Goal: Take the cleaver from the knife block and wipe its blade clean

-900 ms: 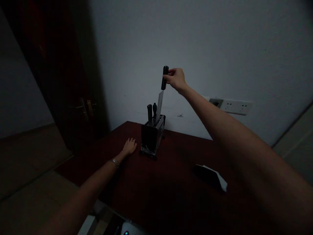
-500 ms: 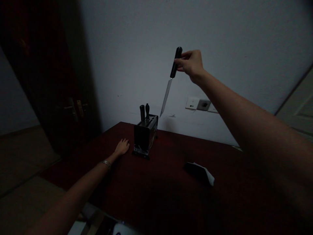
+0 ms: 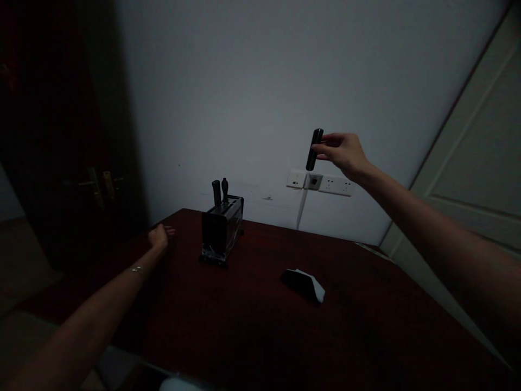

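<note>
My right hand [image 3: 344, 153] pinches the black handle of a knife [image 3: 313, 150] and holds it in the air, blade hanging down toward the dark red table [image 3: 260, 315], to the right of the knife block. The knife block [image 3: 221, 231] stands on the table near the wall, with two black handles sticking up from it. My left hand [image 3: 159, 237] rests on the table to the left of the block, apart from it, fingers loosely curled with nothing visible in them. A bracelet sits on that wrist.
A dark folded object with a white edge [image 3: 304, 284] lies on the table right of the block. Wall sockets [image 3: 321, 182] are behind the knife. A dark door with a handle [image 3: 97, 184] stands at left; a pale door [image 3: 468, 179] at right. The room is dim.
The knife has come fully out of the block, risen, then moved right and lower in my right hand. My left hand has slid left, away from the block. The view has turned right.
</note>
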Tool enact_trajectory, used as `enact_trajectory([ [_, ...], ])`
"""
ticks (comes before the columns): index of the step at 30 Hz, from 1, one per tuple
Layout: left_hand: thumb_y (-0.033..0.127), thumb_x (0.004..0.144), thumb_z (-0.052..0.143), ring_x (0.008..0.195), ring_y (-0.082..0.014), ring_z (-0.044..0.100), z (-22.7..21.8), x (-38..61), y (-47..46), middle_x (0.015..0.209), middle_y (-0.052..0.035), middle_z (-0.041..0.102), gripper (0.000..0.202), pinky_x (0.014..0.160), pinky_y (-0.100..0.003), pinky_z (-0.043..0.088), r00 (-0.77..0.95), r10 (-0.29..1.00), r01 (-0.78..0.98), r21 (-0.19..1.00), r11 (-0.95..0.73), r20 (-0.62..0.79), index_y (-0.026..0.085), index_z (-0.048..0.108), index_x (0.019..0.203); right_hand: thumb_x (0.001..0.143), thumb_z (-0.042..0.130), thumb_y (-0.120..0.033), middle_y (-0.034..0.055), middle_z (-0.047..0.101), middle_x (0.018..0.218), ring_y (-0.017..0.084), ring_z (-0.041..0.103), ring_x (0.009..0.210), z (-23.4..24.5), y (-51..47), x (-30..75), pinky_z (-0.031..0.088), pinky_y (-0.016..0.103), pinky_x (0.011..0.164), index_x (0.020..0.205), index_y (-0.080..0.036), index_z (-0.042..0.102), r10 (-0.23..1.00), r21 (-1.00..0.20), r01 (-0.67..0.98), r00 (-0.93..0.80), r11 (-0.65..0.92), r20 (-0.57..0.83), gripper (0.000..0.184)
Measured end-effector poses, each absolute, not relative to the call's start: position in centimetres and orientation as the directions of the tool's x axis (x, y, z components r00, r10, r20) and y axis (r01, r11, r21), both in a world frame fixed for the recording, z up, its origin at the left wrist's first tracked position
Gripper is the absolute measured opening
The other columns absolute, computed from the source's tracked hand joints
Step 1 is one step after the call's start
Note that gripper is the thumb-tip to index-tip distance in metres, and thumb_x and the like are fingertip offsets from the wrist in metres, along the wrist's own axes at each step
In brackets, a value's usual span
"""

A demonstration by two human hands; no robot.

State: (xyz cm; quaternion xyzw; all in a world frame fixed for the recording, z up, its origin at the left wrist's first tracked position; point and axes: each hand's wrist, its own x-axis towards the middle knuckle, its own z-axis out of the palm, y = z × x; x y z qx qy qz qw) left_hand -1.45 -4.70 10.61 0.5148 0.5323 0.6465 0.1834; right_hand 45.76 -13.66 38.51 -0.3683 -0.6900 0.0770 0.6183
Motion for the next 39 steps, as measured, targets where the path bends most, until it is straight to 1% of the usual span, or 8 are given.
enact_trajectory([
  [4,0.002,0.077,0.016,0.031,-0.0068,0.035,16.8,-1.8,-5.5,0.034,0.0060,0.035,0.033,0.038,-0.017,0.027,-0.731,0.581,0.125,0.907,-0.402,0.358,0.018,0.033,0.053,0.061,0.076,-0.026,0.0067,0.064,0.079,0.022,0.063,0.077,36.5,-15.7,46.6,0.054,0.049,0.074,0.085,-0.012,0.063,0.635,-0.577,0.425,0.005,0.698,0.772,0.030],
  [9,0.009,0.080,0.024,0.036,-0.0057,0.036,24.6,3.1,-8.4,0.041,0.0065,0.035,0.029,0.038,-0.017,0.025,-0.850,0.348,0.109,0.779,-0.618,0.395,0.016,0.038,0.056,0.062,0.074,-0.030,0.0073,0.066,0.083,0.021,0.064,0.077,34.3,-18.2,46.8,0.053,0.047,0.078,0.086,-0.014,0.063,0.654,-0.578,0.433,-0.035,0.692,0.756,0.031],
  [13,0.011,0.077,0.028,0.034,-0.0074,0.037,28.4,10.6,-14.0,0.041,0.0023,0.040,0.033,0.035,-0.020,0.022,-0.677,0.246,0.024,0.355,-0.935,0.694,0.016,0.045,0.048,0.066,0.070,-0.030,0.0087,0.067,0.085,0.020,0.064,0.079,33.1,-20.0,46.7,0.052,0.045,0.080,0.091,-0.013,0.062,0.649,-0.560,0.450,-0.060,0.696,0.758,0.031],
  [15,0.015,0.077,0.034,0.034,-0.0085,0.039,28.8,14.2,-16.7,0.041,0.0018,0.042,0.032,0.035,-0.021,0.024,-0.444,0.380,-0.189,0.329,-0.925,0.811,0.016,0.049,0.048,0.067,0.070,-0.030,0.0091,0.067,0.087,0.020,0.064,0.081,32.6,-20.8,46.8,0.052,0.044,0.082,0.092,-0.014,0.061,0.641,-0.546,0.460,-0.068,0.700,0.764,0.031],
  [19,0.030,0.079,0.039,0.038,-0.0115,0.046,27.2,20.2,-19.4,0.043,-0.0013,0.049,0.036,0.035,-0.023,0.032,0.192,0.764,-0.397,0.761,-0.513,0.616,0.015,0.055,0.050,0.068,0.069,-0.030,0.0084,0.067,0.089,0.019,0.064,0.082,31.1,-21.6,47.2,0.051,0.043,0.084,0.093,-0.015,0.060,0.628,-0.535,0.458,-0.068,0.710,0.775,0.031],
  [23,0.044,0.082,0.032,0.042,-0.0133,0.052,24.7,24.5,-19.1,0.046,-0.0041,0.054,0.049,0.040,-0.024,0.038,0.604,0.766,-0.311,0.950,-0.028,0.221,0.013,0.059,0.056,0.069,0.068,-0.031,0.0075,0.067,0.088,0.019,0.064,0.080,29.0,-21.9,47.4,0.053,0.042,0.080,0.094,-0.016,0.058,0.606,-0.513,0.451,-0.082,0.731,0.791,0.030],
  [29,0.046,0.087,0.033,0.062,-0.0187,0.065,22.7,28.4,-18.0,0.067,-0.0139,0.067,0.054,0.059,-0.028,0.048,0.798,0.588,-0.098,0.936,0.339,-0.130,0.004,0.066,0.079,0.077,0.060,-0.025,0.0078,0.065,0.093,0.018,0.065,0.080,26.1,-23.0,47.1,0.055,0.037,0.074,0.103,-0.018,0.054,0.548,-0.365,0.546,-0.216,0.754,0.808,0.027],
  [39,0.047,0.085,0.046,0.076,-0.0231,0.066,20.5,29.8,-18.1,0.081,-0.0165,0.067,0.045,0.075,-0.034,0.050,0.867,0.472,-0.165,0.803,0.573,-0.159,0.005,0.063,0.085,0.086,0.044,-0.017,0.0115,0.062,0.099,0.019,0.062,0.089,23.1,-24.9,46.0,0.054,0.035,0.075,0.113,-0.015,0.046,0.426,0.073,0.657,-0.565,0.750,0.706,0.027],
])
